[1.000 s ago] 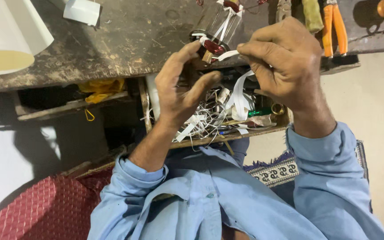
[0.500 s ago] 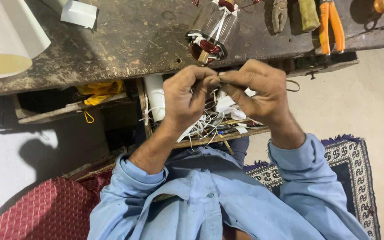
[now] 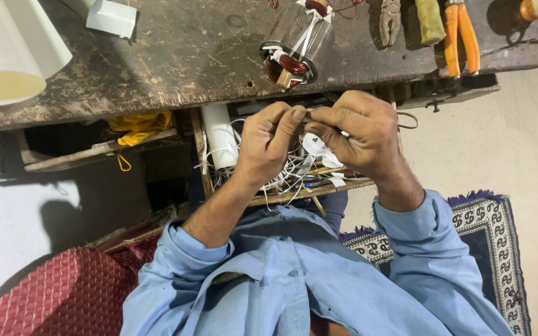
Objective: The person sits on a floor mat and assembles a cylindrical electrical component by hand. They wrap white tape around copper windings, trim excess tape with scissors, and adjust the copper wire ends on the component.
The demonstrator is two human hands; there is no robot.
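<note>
While the earlier views had the hands raised at the counter edge, close to the coil, both are now seen drawn down and together over the open drawer [image 3: 344,185]. At far left, a white lampshade [image 3: 7,56] and a small white box [image 3: 112,17] are noted on the dark, scuffed counter [image 3: 175,62]; a yellow rag [image 3: 137,123] lies on the shelf below. A white roll [image 3: 219,135] stands in the drawer's left end beside a tangle of white strips [image 3: 291,177]. The left hand [image 3: 268,142] is closed in a pinch, thumb and forefinger tips meeting those of the right hand [image 3: 359,134], which is likewise pinched shut; a small white strip [image 3: 319,149] is held between them, its tail hanging under the right palm. What exactly is gripped at the fingertips cannot be resolved. The copper-wound coil [image 3: 294,53] now stands free on the counter, just above the hands and untouched. From this it is judged that work has shifted from the coil to preparing a strip. Pliers [image 3: 389,18] and an orange-handled tool [image 3: 459,34] lie at right.
</note>
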